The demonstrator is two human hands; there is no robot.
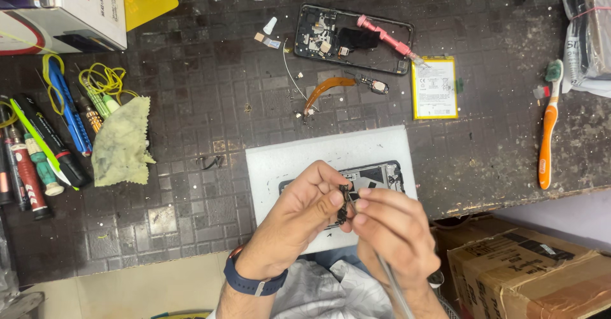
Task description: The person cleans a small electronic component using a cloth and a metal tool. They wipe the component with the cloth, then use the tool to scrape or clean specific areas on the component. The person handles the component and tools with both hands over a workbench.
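Observation:
My left hand (299,214) pinches a small dark phone part (344,205) between thumb and fingers, just above a white mat (286,160). My right hand (391,230) meets it from the right and grips metal tweezers (391,284) whose tips touch the part. Under both hands lies an opened phone body (375,176) on the mat, mostly hidden by the fingers. A dark blue band sits on my left wrist (251,282).
A second opened phone frame (318,32) with a pink tool (385,37) lies at the back, next to a yellow-edged battery (435,88) and an orange flex cable (328,86). Screwdrivers (38,160) and a yellow cloth (121,142) lie left; an orange toothbrush (547,128) right; a cardboard box (528,274) below.

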